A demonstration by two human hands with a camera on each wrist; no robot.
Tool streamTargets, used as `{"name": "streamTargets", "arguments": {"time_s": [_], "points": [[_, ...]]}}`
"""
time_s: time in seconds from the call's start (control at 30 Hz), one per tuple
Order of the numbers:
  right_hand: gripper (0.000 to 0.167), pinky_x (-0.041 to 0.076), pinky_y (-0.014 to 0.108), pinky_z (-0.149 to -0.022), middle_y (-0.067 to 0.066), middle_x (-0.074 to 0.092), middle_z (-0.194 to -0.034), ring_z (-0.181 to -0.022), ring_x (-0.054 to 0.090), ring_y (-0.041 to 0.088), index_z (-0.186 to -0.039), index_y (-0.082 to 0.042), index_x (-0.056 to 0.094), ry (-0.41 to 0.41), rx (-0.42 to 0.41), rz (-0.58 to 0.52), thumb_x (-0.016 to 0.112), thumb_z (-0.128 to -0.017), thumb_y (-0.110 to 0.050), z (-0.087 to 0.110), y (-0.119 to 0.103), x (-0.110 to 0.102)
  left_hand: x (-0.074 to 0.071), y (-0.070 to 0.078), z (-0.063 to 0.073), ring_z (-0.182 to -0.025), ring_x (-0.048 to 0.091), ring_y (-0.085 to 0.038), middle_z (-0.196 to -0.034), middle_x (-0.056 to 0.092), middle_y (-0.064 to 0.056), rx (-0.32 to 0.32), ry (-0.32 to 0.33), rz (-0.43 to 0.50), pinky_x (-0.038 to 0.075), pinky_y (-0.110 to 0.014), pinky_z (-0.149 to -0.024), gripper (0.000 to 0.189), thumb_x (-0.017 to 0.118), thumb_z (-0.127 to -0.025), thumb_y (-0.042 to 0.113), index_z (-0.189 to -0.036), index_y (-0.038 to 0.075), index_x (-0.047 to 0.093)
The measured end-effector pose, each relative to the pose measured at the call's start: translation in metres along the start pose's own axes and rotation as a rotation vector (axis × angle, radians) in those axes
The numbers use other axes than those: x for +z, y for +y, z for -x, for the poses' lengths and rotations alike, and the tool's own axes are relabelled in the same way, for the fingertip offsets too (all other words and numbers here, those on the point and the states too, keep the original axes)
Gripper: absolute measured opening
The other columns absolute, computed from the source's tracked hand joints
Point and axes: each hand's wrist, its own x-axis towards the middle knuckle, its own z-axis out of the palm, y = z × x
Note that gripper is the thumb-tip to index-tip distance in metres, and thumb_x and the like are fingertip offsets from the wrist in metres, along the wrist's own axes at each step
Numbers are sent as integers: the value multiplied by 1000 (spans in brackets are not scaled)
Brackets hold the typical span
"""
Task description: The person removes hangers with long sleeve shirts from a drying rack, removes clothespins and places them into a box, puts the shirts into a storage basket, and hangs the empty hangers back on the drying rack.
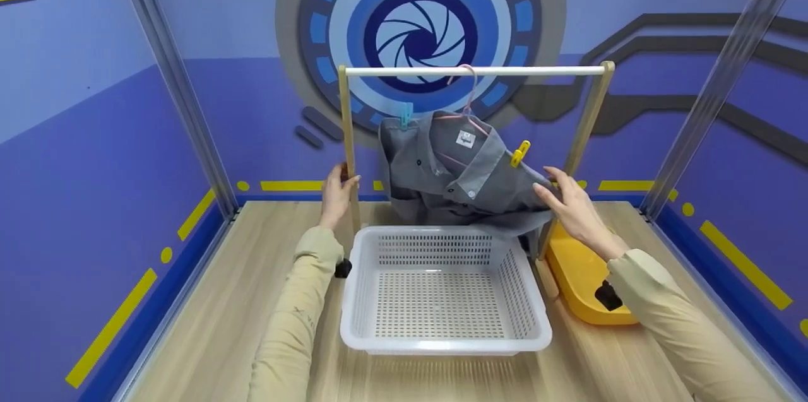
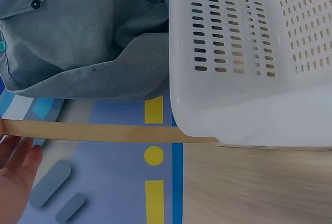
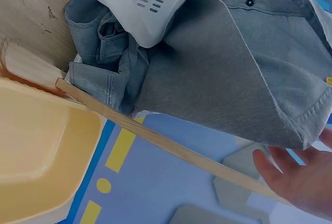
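Observation:
A grey button-up shirt (image 1: 467, 181) hangs on a pink hanger (image 1: 472, 89) from a small clothes rack (image 1: 530, 70) with a white bar and wooden posts. A light blue clothespin (image 1: 406, 115) clips one shoulder, a yellow clothespin (image 1: 520, 154) the other. My left hand (image 1: 338, 197) holds the rack's left post, thumb in front and fingers partly hidden behind it. Beside the right post, my right hand (image 1: 576, 209) has its fingers spread at the shirt's shoulder edge. The right wrist view shows the fingertips (image 3: 264, 164) right at the grey cloth.
A white perforated basket (image 1: 445, 345) stands in front of the rack, against the shirt's lower part. To the right, a yellow bin (image 1: 584, 269) sits by the rack's wooden foot (image 1: 546, 279). Blue patterned walls and metal frame posts (image 1: 173, 74) enclose the wooden table (image 1: 240, 276).

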Motion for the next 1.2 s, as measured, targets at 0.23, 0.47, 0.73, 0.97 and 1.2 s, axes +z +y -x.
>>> {"name": "streamTargets", "arguments": {"time_s": [0.23,0.47,0.73,0.97,1.2], "points": [[56,25,55,-92,26,37,-129,-116,36,40,-134,-1,35,-29,3,-14,46,-94,-38,-2,-2,2,1,-3,-2,-82,56,-29,-89,58,-18,-25,25,49,45,-37,-73,25,63,-83,3,-104,-8,56],[56,25,54,-92,26,37,-129,-117,35,40,-133,0,36,-37,1,-13,45,-94,-39,-7,-2,7,-1,-3,0,-83,57,-27,-91,59,-18,-86,21,69,46,-35,-73,26,63,-84,3,-107,-6,56],[46,30,52,-89,26,46,-122,-110,43,38,-126,5,43,-4,-45,7,43,-96,-31,-10,-2,10,1,-6,-2,-79,57,-25,-88,59,-14,-65,19,73,46,-33,-69,24,63,-83,5,-104,-5,57],[39,37,48,-77,22,55,-102,-90,51,34,-118,5,48,-7,-54,33,41,-98,-27,-13,-4,11,2,-4,-2,-78,58,-25,-88,60,-14,-89,15,76,46,-33,-69,25,63,-83,5,-105,-5,58],[36,35,42,-66,15,55,-90,-76,46,28,-117,5,49,-30,-48,16,41,-98,-25,-15,-7,13,0,-3,-4,-79,58,-24,-88,60,-13,-100,2,71,46,-33,-70,24,64,-83,5,-105,-4,58]]}}
